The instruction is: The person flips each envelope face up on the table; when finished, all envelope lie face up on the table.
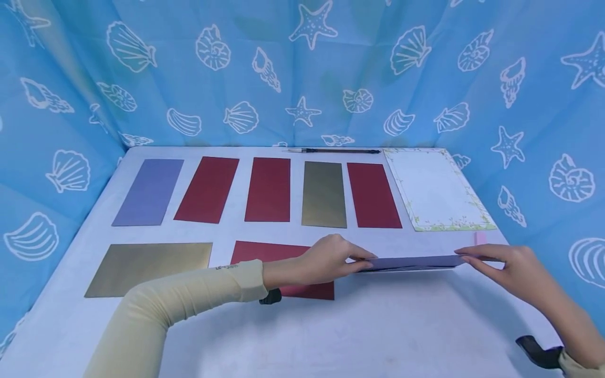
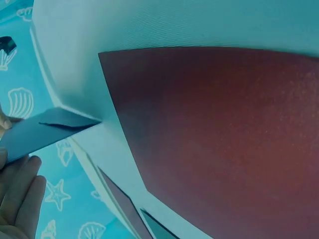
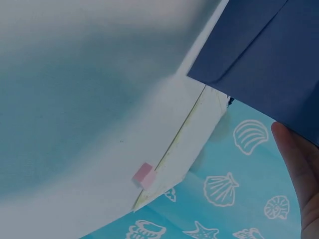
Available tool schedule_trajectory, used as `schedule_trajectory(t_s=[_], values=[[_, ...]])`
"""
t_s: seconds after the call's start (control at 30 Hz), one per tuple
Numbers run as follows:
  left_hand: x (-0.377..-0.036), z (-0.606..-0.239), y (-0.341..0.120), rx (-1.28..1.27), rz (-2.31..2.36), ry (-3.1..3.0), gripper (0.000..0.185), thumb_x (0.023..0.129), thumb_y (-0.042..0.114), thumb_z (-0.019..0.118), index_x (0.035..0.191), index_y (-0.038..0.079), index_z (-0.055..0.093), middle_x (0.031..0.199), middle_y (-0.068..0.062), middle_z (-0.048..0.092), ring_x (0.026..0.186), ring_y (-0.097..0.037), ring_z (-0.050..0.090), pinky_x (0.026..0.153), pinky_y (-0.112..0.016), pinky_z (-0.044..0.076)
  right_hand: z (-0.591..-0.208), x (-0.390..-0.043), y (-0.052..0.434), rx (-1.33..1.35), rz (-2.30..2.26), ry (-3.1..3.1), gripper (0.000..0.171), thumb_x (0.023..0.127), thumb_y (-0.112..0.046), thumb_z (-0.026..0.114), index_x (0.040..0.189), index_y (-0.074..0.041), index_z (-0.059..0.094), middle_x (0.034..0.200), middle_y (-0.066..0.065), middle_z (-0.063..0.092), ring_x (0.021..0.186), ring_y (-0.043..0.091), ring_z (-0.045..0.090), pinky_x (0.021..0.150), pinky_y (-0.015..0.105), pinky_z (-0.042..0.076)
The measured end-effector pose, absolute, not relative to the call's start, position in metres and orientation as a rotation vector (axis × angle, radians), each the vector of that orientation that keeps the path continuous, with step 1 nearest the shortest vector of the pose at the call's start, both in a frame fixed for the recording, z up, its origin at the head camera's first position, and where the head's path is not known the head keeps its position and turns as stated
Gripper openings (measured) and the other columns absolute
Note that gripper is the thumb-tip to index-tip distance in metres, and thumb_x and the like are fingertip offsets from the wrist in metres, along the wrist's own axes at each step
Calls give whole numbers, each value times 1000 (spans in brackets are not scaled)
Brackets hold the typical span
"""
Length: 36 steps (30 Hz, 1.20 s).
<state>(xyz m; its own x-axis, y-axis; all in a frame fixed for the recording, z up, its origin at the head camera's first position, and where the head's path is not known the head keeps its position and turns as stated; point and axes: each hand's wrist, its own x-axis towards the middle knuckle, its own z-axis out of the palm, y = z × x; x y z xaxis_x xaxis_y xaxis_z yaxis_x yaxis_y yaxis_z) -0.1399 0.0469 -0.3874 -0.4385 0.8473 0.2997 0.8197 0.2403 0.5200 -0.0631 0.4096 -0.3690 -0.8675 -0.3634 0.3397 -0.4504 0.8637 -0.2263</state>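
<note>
Nine envelopes show in all. Five lie in a row along the table's point(image 1: 302, 336) far edge: one lavender envelope point(image 1: 148, 192) at the left, then two red, one gold envelope point(image 1: 324, 194), and one more red. Nearer the front edge lie two more: a large gold envelope point(image 1: 148, 268) toward the left side and a red envelope point(image 1: 283, 273) beside it, partly under the left forearm. The ninth, a blue-violet envelope point(image 1: 411, 262), is held flat just above the table toward its right side, between both hands.

The left hand point(image 1: 326, 260) pinches its left end, fingers curled narrowly on the edge. The right hand point(image 1: 510, 268) holds the right end with fingers stretched long and close together, thumb under; the right wrist view shows the pointed flap seam on its matte underside.

One sheet of letter paper point(image 1: 437, 189) with a leafy green border lies at the far right corner. One thin dark pen point(image 1: 333, 151) lies along the far edge. One small pink block point(image 1: 480, 238), like an eraser, sits by the paper's near corner. The envelopes are plain smooth rectangles, the gold ones with a dull metallic sheen; the table surface is white and finely textured.
</note>
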Motion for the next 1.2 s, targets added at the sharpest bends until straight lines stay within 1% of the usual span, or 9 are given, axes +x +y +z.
schedule_trajectory(t_s=[0.1,0.27,0.43,0.6,0.7,0.87,1.03,1.13,1.2], values=[[-140,-387,47,1639,1035,2412,24,92,19,68,114,11,73,95,3,74,73,6,62,55,-10,38,-368,-65,410,631,468,-2767,28,72,-1,81,97,-13,77,88,-7,73,81,1,67,68,3,43],[-139,-389,47,1616,1057,2375,24,92,19,67,114,10,73,93,4,74,75,9,61,52,-11,37,-369,-70,412,652,512,-2803,25,76,-3,79,98,-16,76,88,-8,73,78,-1,66,64,7,46],[-140,-391,49,1592,1023,2423,27,91,21,70,115,11,72,91,6,74,75,9,61,53,-10,40,-373,-76,412,670,526,-2805,24,77,-3,79,98,-15,76,89,-7,72,77,-1,66,64,8,47],[-143,-391,49,1555,1000,2496,34,88,22,73,122,13,69,101,5,73,55,6,50,50,-11,36,-378,-82,411,641,491,-2796,28,75,-8,82,101,-17,76,92,-5,72,81,0,65,68,7,46],[-146,-391,48,1545,973,2521,40,87,22,74,125,14,67,106,3,72,48,2,43,49,-12,33,-382,-85,408,631,446,-2761,37,69,-11,86,104,-17,75,96,-3,73,87,10,67,77,2,40],[-151,-393,48,1536,960,2546,46,83,21,78,127,13,65,101,2,73,47,-1,41,48,-14,30,-389,-87,406,623,400,-2698,55,59,-7,90,111,-15,73,102,4,72,96,30,66,87,0,27],[-157,-395,48,1545,964,2540,47,82,21,79,126,12,66,84,2,72,46,-2,39,47,-14,30,-395,-89,406,619,386,-2665,63,55,-3,91,115,-11,71,108,10,71,100,34,64,88,0,25],[-161,-397,48,1554,955,2541,46,82,20,79,125,12,66,66,3,64,43,-5,32,47,-14,28,-397,-90,406,620,372,-2658,69,54,-2,91,119,-12,70,111,11,70,101,37,63,88,0,24],[-163,-398,49,1556,944,2546,45,82,20,79,125,12,67,66,3,64,44,-5,29,47,-15,27,-399,-90,407,624,373,-2658,72,54,-1,91,121,-13,69,111,12,69,101,37,63,88,0,24]])
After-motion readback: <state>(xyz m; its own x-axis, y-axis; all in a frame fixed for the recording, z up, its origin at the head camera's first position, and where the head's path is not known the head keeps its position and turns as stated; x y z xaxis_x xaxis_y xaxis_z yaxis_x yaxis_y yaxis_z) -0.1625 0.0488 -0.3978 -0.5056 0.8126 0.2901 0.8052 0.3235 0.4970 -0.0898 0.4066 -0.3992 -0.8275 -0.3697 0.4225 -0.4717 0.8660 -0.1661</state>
